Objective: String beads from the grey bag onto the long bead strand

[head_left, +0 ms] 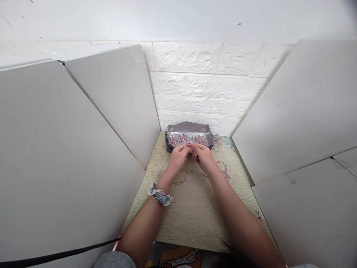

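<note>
Both hands are together now over the near edge of the silver-lined pouch (187, 128), the left hand (180, 152) and the right hand (201, 153) meeting fingertip to fingertip. Each grip is narrow, pinching around something small and clear, a bead (191, 148) by the look of it, too tiny to make out fully. Pink and clear beads (178, 139) fill the open pouch, which sits on the table (189, 212) against the white brick wall (205, 87). A beaded strand (223, 168) curls beside the right wrist, and pale blue strands (223, 142) lie just right of the pouch.
</note>
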Available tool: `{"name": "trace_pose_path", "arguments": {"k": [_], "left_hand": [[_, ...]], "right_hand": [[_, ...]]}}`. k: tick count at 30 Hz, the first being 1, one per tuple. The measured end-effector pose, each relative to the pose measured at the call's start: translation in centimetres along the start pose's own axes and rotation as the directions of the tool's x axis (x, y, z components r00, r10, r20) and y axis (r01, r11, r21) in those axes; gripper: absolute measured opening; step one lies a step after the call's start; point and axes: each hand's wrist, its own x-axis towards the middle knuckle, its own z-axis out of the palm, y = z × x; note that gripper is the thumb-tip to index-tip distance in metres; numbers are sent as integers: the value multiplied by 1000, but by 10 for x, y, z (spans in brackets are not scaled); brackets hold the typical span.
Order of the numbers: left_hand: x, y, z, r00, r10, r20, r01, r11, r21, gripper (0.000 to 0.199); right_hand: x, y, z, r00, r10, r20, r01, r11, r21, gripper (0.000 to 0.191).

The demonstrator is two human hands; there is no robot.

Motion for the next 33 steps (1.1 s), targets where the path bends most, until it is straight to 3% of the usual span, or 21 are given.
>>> {"name": "trace_pose_path", "arguments": {"k": [17,23,26,29,33], "left_hand": [[3,-5,-5,998,42,45,-44,999,29,24],[-1,-1,-6,997,9,75,1,991,-131,24],[-4,6,-7,993,-15,114,43,970,-240,22],[-6,17,-5,988,-16,155,60,959,-278,22],[-5,38,1,973,31,230,31,964,-264,22]], "right_hand": [[2,2,-3,998,-58,-19,56,995,-85,32],[5,-9,-2,996,-89,-5,84,959,-271,28],[5,-21,-2,978,-199,64,205,856,-475,27],[3,-37,0,932,-337,134,337,667,-665,30],[-1,-57,3,873,-462,156,398,492,-774,33]]}}
